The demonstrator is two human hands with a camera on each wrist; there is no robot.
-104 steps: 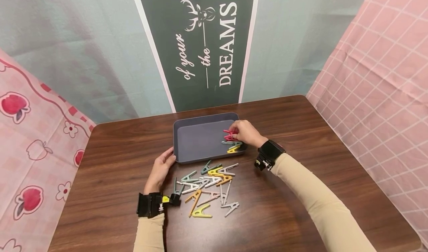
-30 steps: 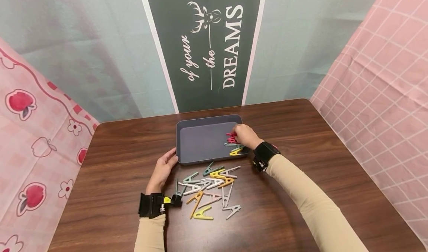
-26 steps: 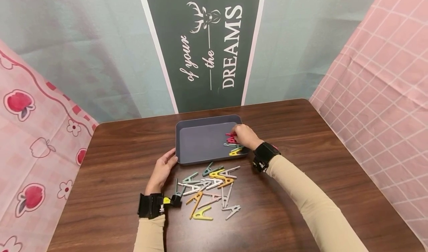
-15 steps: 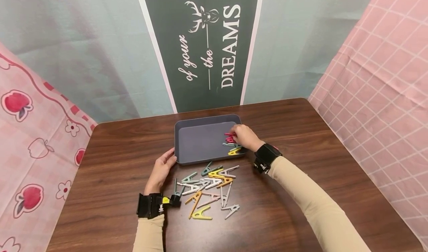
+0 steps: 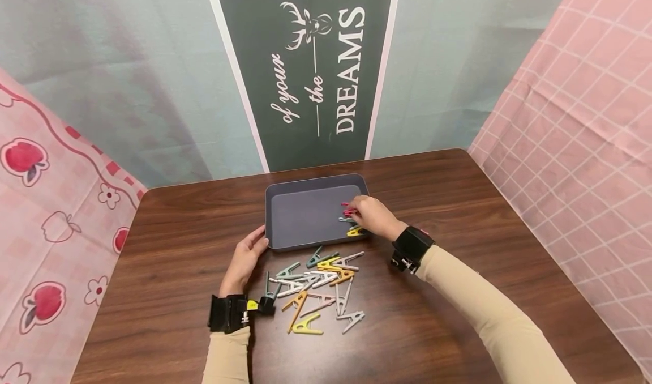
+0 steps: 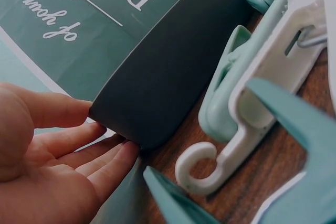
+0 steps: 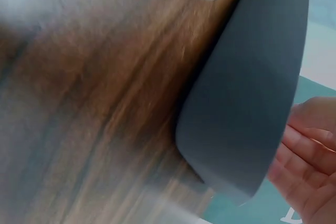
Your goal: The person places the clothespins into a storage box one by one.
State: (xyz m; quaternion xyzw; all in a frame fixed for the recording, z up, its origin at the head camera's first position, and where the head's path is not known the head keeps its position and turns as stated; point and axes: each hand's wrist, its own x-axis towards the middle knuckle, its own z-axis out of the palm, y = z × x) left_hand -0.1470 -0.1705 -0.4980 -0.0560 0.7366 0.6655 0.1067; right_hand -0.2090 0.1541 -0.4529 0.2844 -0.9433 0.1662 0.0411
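A shallow grey tray [image 5: 305, 217] lies on the wooden table. My left hand [image 5: 244, 262] rests against its near left corner; in the left wrist view the fairly straight fingers [image 6: 113, 166] touch the corner. My right hand [image 5: 376, 215] reaches over the tray's right side, thumb and fingertips at a red clothespin [image 5: 347, 212], partly covered by the hand. In the right wrist view the tray wall [image 7: 241, 93] hides the fingertips. Beside the red one in the tray lie a grey-green clothespin [image 5: 346, 220] and a yellow clothespin [image 5: 354, 232].
In front of the tray several loose clothespins lie in a pile, among them a white clothespin [image 5: 290, 286], an orange clothespin [image 5: 296, 309], a lime clothespin [image 5: 308, 325] and a grey clothespin [image 5: 351, 319]. Curtains hang behind the table [image 5: 433, 327] and at both sides.
Over the last half second my right hand has shifted slightly down and now covers more of the red and grey-green clothespins. My left hand stays at the tray's corner.
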